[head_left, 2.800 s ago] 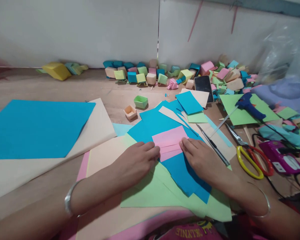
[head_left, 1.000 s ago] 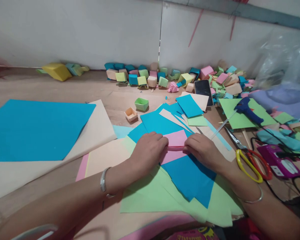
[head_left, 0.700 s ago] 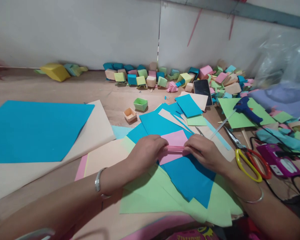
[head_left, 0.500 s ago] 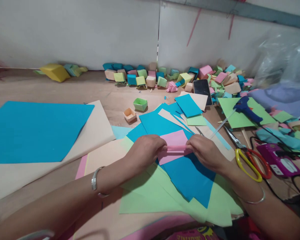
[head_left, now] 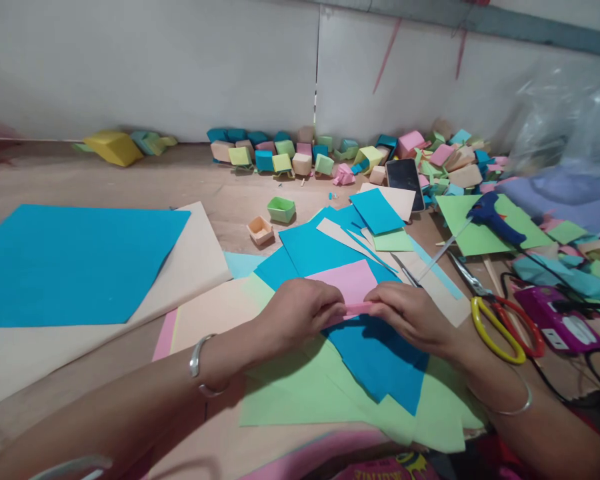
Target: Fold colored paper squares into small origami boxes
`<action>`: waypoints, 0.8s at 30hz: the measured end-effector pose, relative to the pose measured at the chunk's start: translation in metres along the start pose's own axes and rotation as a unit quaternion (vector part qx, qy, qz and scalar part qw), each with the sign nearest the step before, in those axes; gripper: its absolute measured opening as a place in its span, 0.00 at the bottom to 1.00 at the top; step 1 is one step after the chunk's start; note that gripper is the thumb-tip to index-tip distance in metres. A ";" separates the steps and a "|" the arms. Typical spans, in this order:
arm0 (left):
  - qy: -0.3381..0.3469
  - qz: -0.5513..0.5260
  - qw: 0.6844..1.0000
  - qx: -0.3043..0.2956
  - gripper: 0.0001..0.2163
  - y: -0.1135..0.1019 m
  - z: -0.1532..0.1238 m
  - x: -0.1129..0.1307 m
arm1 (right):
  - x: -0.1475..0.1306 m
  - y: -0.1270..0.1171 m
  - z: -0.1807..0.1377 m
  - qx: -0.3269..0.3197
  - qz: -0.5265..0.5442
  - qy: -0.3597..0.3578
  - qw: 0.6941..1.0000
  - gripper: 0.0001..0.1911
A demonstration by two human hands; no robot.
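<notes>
A pink paper sheet (head_left: 347, 280) lies over blue paper sheets (head_left: 380, 357) in front of me, its near edge folded into a narrow strip. My left hand (head_left: 307, 303) pinches the left end of that fold between thumb and fingers. At the other end, my right hand (head_left: 405, 310) is closed on the fold in the same way. Only a short piece of the fold shows between the hands. Beneath the blue sheets spread light green sheets (head_left: 300, 393). Just beyond my right hand lies a thin cutter blade (head_left: 405, 269).
Scissors (head_left: 497, 330), a blue glue gun (head_left: 495, 217) and a purple box with cables (head_left: 555, 320) lie on the right. Two small paper boxes, green (head_left: 281, 211) and peach (head_left: 261, 231), stand ahead. Several paper boxes (head_left: 265, 160) line the wall. A large blue sheet (head_left: 75, 267) lies left.
Both hands have moved slightly nearer to me and closer together along the pink fold. Less of the folded strip shows between them now.
</notes>
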State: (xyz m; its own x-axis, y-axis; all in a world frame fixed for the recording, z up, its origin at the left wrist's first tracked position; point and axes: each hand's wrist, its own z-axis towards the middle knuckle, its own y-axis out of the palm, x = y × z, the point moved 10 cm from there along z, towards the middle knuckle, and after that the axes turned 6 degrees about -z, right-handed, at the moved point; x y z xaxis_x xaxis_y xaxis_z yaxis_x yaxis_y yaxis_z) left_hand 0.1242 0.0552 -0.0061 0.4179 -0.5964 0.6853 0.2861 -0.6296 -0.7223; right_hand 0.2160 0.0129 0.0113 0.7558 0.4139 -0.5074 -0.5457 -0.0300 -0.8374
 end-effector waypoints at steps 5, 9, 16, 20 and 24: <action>0.018 0.013 0.999 0.024 0.13 -0.007 -0.003 -0.003 | 0.023 -0.007 -0.003 0.019 0.074 0.092 0.993 0.10; 0.070 0.085 0.992 0.055 0.14 -0.007 -0.004 0.004 | 0.032 -0.005 -0.006 0.037 0.134 0.152 0.979 0.07; 0.141 0.113 0.976 0.121 0.17 -0.007 -0.010 0.017 | 0.032 -0.009 -0.008 0.068 0.165 0.181 0.967 0.08; 0.138 0.074 0.975 0.156 0.15 -0.017 -0.013 0.018 | 0.032 -0.013 -0.010 0.089 0.166 0.184 0.965 0.10; 0.097 -0.009 0.987 0.130 0.12 -0.020 -0.009 0.016 | 0.032 -0.013 -0.010 0.107 0.211 0.176 0.956 0.10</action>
State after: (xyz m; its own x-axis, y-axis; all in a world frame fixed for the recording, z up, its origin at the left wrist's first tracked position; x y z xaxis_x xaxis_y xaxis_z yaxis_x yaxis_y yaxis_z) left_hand 0.1172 0.0537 0.0205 0.2444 -0.6861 0.6852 0.5146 -0.5071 -0.6914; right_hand 0.2509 0.0169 0.0039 0.5073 0.0737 -0.8586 -0.8613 0.0749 -0.5025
